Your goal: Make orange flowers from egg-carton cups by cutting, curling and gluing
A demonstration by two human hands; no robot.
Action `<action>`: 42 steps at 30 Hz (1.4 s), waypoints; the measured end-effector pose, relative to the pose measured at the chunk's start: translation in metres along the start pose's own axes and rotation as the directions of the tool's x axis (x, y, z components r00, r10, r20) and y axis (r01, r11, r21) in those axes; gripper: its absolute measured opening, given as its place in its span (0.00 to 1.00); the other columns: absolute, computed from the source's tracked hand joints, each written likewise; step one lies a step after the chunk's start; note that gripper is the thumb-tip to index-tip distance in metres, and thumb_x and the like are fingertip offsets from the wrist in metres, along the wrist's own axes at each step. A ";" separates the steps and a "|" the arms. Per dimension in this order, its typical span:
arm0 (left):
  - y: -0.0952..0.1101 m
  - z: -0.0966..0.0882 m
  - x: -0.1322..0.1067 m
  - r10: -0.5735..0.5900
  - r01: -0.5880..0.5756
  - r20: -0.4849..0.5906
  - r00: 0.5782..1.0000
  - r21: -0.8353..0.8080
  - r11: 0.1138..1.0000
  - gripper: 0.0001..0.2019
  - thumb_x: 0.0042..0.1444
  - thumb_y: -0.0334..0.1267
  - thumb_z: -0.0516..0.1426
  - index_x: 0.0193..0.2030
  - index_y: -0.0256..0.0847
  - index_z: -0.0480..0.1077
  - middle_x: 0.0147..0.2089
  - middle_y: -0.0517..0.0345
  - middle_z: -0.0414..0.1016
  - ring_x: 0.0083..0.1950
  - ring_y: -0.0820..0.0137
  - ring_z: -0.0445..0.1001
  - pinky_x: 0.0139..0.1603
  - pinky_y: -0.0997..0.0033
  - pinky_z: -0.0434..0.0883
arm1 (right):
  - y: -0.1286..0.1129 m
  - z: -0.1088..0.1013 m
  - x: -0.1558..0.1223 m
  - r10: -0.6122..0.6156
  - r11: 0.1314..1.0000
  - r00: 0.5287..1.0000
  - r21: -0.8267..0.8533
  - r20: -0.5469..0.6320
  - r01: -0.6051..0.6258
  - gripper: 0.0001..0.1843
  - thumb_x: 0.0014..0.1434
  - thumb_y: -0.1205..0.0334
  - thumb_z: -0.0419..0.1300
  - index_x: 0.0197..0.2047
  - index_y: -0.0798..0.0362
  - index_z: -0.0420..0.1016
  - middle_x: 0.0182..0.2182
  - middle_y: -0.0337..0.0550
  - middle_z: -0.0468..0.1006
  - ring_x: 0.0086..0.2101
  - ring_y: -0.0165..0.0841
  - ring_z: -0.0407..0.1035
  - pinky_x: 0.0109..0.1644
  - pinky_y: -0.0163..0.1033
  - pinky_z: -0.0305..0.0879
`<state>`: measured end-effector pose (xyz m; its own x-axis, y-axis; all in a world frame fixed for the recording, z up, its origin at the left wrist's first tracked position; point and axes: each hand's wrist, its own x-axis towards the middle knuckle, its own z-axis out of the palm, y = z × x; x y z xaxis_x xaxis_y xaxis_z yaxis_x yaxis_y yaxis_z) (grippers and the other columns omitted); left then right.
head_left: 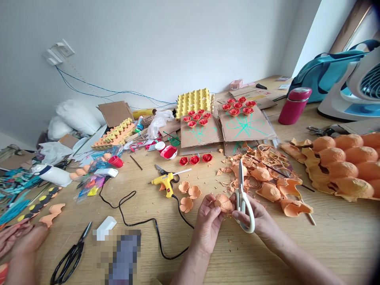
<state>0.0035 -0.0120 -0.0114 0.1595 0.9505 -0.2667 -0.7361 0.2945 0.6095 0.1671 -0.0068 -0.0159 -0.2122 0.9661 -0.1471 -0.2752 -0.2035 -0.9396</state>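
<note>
An orange egg-carton cup (pixel 223 202) with its rounded bottom upward is pinched by my left hand (pixel 207 223). My right hand (pixel 257 217) holds scissors (pixel 244 198) with cream handles, their blades pointing up and away; its fingertips are close to the cup, and I cannot tell whether they touch it. Left of my hands lie several cut petal-shaped cups (pixel 186 204). Orange trimmings (pixel 267 158) and loose rough cups (pixel 268 191) are heaped on the right.
A yellow glue gun (pixel 168 182) trails a black cord across the table. Red paper flowers (pixel 194 160) lie near cardboard sheets (pixel 246 126). An orange egg tray (pixel 341 170) stands right. Black scissors (pixel 69 257) and another person's hands (pixel 26 239) are at left.
</note>
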 end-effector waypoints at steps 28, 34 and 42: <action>0.011 0.000 0.001 0.063 -0.068 0.062 0.996 0.099 0.993 0.21 0.46 0.35 0.73 0.42 0.41 0.69 0.37 0.61 0.74 0.35 0.75 0.71 0.41 0.71 0.68 | -0.026 -0.022 -0.004 -0.085 0.750 0.977 -0.633 0.196 0.192 0.17 0.59 0.46 0.66 0.29 0.51 0.74 0.25 0.36 0.74 0.29 0.34 0.65 0.34 0.36 0.63; 0.018 0.003 -0.001 0.113 -0.124 0.088 0.990 0.138 0.983 0.19 0.46 0.35 0.73 0.40 0.40 0.70 0.38 0.59 0.75 0.37 0.74 0.71 0.42 0.71 0.68 | -0.024 -0.025 -0.001 -0.069 0.529 0.933 -0.780 0.354 0.335 0.15 0.66 0.53 0.59 0.30 0.51 0.73 0.25 0.38 0.75 0.27 0.33 0.64 0.33 0.38 0.61; 0.021 0.004 -0.002 0.137 -0.150 0.085 0.987 0.160 0.976 0.18 0.45 0.37 0.73 0.41 0.41 0.72 0.38 0.60 0.75 0.38 0.72 0.71 0.42 0.72 0.68 | -0.025 -0.029 -0.006 -0.198 0.525 0.896 -0.729 0.397 0.439 0.11 0.65 0.52 0.59 0.33 0.45 0.77 0.28 0.41 0.79 0.29 0.39 0.71 0.35 0.43 0.70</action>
<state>-0.0097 -0.0075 0.0057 0.1122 0.9869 -0.1161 -0.6365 0.1611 0.7543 0.2022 -0.0031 -0.0001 -0.5077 0.8431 0.1773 0.4462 0.4334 -0.7830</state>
